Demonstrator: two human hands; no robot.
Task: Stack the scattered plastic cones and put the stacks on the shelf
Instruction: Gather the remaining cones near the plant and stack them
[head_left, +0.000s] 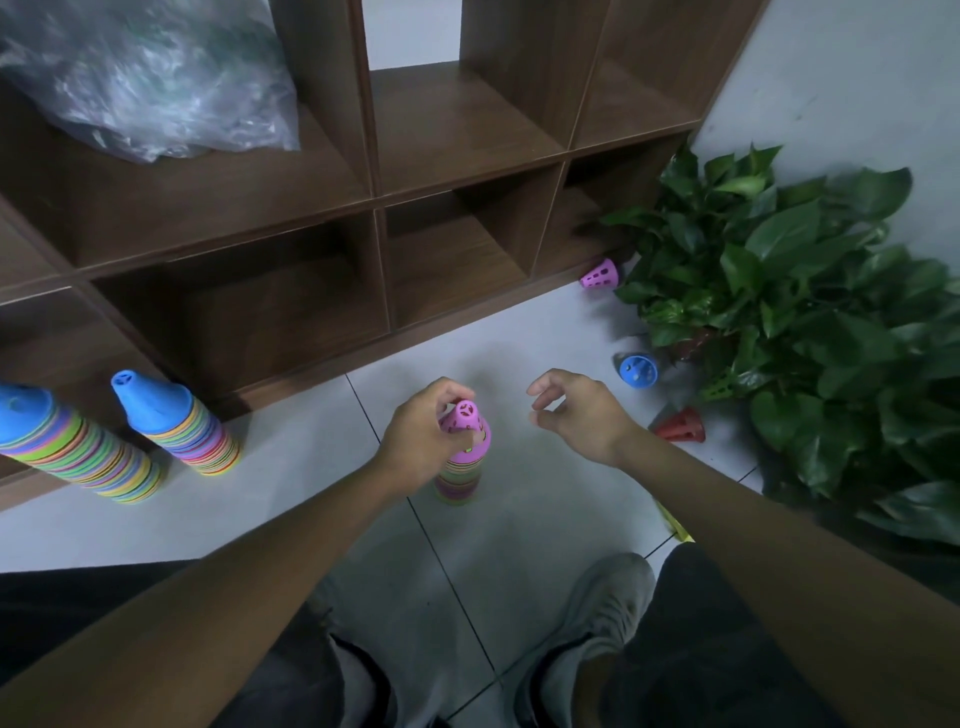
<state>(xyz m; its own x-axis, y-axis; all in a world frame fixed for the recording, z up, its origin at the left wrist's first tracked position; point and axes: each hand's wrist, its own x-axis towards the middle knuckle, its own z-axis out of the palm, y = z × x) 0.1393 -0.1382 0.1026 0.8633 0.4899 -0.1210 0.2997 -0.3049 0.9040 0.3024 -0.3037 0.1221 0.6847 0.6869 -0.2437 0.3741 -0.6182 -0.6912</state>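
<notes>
**Pink cone on the stack, more still loose**

My left hand (423, 441) curls round the pink cone (467, 423) topping a short stack (457, 480) standing on the tiled floor (545, 519), in front of the shelf's bottom edge. My right hand (576, 415) hovers just beside it, fingers loosely bent, gripping nothing. Two taller stacks capped in blue, one (176, 423) and another (67, 447), stand at the left against the shelf (374, 202). Loose cones lie near the potted plant (800, 312): a purple one (601, 274) at the shelf's right corner, a blue one (638, 370) and a red one (683, 426) nearer me. A plastic bag (150, 78) fills the upper left compartment.
</notes>
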